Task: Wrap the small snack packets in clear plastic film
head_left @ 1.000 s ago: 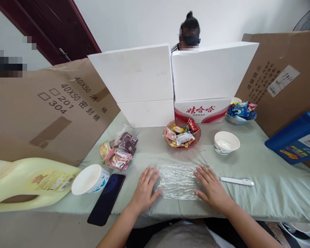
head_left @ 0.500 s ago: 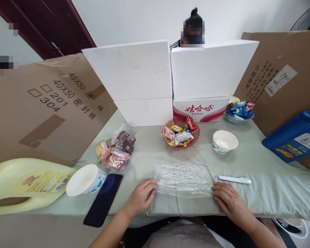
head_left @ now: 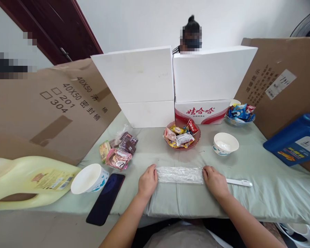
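A sheet of clear plastic wrap (head_left: 180, 174) lies folded into a narrow strip on the pale green cloth (head_left: 260, 182) in front of me. My left hand (head_left: 147, 181) grips its left end and my right hand (head_left: 215, 181) grips its right end, fingers curled over the fold. A white plastic knife-like tool (head_left: 239, 182) lies just right of my right hand. A reddish dish of wrapped snacks (head_left: 182, 136) sits beyond the strip.
A white bowl (head_left: 225, 143) is right of the dish; another white bowl (head_left: 89, 178), a black phone (head_left: 106, 198), a snack pile (head_left: 118, 148) and a yellow jug (head_left: 28, 181) are left. A blue jug (head_left: 297, 139), white boxes (head_left: 170, 82) and cardboard walls ring the table. A person sits behind the boxes.
The wrap was spread flat under my palms; my hands took its near edge and folded it away from me into a narrow strip, and now hold its two ends.
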The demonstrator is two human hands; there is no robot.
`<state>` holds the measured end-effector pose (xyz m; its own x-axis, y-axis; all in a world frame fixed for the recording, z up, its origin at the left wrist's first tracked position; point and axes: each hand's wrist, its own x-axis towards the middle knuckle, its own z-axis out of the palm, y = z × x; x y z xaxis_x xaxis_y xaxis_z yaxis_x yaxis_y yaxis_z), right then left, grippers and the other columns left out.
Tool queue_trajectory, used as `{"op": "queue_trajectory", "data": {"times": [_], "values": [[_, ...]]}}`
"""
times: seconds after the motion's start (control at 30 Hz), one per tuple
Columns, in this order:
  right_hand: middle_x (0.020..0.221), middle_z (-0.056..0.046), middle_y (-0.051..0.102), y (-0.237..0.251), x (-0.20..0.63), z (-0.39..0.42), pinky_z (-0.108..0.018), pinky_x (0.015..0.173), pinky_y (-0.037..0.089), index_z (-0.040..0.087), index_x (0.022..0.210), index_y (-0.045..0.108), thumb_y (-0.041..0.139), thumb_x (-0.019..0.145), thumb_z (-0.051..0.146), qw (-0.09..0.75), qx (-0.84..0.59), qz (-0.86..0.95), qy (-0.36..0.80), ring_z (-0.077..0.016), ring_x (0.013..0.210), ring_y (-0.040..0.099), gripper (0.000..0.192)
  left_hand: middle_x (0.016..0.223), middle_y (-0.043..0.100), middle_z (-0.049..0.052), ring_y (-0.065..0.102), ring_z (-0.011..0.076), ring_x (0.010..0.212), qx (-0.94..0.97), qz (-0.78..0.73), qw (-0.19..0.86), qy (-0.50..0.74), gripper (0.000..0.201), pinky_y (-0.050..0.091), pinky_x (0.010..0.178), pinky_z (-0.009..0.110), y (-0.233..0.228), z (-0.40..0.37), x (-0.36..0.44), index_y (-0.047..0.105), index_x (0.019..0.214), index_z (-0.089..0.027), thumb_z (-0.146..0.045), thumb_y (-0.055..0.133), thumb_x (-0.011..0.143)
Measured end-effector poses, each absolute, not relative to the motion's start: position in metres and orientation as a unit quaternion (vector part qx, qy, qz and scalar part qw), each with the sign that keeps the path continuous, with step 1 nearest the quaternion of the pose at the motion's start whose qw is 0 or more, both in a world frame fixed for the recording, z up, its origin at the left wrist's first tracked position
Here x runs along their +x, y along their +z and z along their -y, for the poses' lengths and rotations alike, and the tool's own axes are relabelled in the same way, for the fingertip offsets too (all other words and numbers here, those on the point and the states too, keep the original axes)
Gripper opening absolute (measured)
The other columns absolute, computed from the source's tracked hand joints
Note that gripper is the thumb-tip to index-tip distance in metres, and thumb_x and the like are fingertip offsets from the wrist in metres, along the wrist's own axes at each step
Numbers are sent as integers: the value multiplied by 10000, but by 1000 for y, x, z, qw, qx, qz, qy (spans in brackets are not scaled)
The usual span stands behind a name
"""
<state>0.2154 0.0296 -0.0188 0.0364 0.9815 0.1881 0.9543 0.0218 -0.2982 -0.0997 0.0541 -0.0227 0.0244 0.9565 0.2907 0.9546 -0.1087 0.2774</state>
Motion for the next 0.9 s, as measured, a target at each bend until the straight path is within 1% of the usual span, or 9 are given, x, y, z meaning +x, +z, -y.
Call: {"op": "queue_trajectory", "data": {"times": [0.1, 0.17, 0.3, 0.4, 0.47, 0.53, 0.67, 0.8, 0.9], "values": [[866, -62, 672, -21, 214, -30, -275, 531, 374, 182, 936, 611, 382, 967, 302, 163, -697, 698, 14, -170, 610, 612, 261, 984, 690, 96, 670, 224, 832, 728, -656, -41, 194, 269, 519, 737, 318, -18, -53, -95, 606, 1087, -159, -148, 433, 882], [903, -77, 669, -18, 213, -28, -290, 578, 408, 173, 972, 618, 392, 969, 324, 164, -695, 700, 2, -186, 662, 620, 272, 997, 664, 121, 645, 254, 898, 735, -641, -76, 209, 268, 510, 789, 362, -9, -50, -90, 615, 1079, -140, -138, 441, 874], [1125, -142, 633, -4, 204, -24, -401, 883, 442, 154, 1141, 605, 447, 955, 372, 215, -650, 726, -61, -277, 1047, 584, 327, 1143, 623, 135, 551, 286, 1132, 784, -555, -90, 263, 284, 431, 965, 433, 9, -36, -68, 615, 1113, -150, -139, 420, 907], [1289, -133, 574, 0, 186, -22, -459, 1054, 337, 165, 1238, 576, 430, 959, 314, 246, -556, 789, -91, -283, 1282, 437, 348, 1364, 525, 124, 392, 278, 1336, 855, -464, -27, 231, 403, 341, 1080, 440, 5, -20, -43, 486, 1334, -145, -216, 407, 945], [1403, -93, 505, -3, 172, -22, -446, 1114, 275, 174, 1334, 513, 414, 958, 304, 208, -488, 846, -58, -257, 1372, 336, 410, 1500, 376, 133, 250, 297, 1422, 874, -451, 0, 182, 547, 280, 1119, 480, -7, -11, -30, 316, 1464, -126, -303, 412, 955], [1488, -76, 410, -9, 163, -26, -454, 1141, 234, 167, 1424, 413, 413, 954, 376, 147, -441, 885, -11, -253, 1413, 267, 515, 1554, 268, 148, 168, 331, 1448, 868, -476, 9, 139, 655, 239, 1126, 536, -21, -7, -24, 214, 1509, -125, -403, 420, 953], [1541, -110, 285, -18, 169, -40, -538, 1142, 187, 143, 1481, 308, 397, 927, 551, 65, -479, 874, 47, -294, 1432, 218, 694, 1573, 204, 154, 121, 391, 1447, 836, -542, 10, 84, 756, 197, 1120, 593, -37, -7, -36, 264, 1504, -171, -544, 501, 890], [1547, -137, 243, -23, 194, -50, -561, 1138, 162, 121, 1488, 286, 382, 910, 598, 38, -568, 822, 39, -304, 1440, 193, 755, 1573, 201, 156, 135, 362, 1452, 821, -569, 4, 57, 734, 191, 1128, 565, -36, -12, -61, 287, 1498, -172, -526, 500, 891], [1542, -151, 259, -29, 208, -35, -533, 1143, 159, 108, 1484, 297, 410, 876, 644, 46, -572, 819, 16, -304, 1438, 196, 818, 1568, 233, 139, 162, 343, 1447, 818, -572, -7, 54, 677, 190, 1127, 546, -29, -14, -71, 313, 1489, -182, -502, 465, 912]]}}
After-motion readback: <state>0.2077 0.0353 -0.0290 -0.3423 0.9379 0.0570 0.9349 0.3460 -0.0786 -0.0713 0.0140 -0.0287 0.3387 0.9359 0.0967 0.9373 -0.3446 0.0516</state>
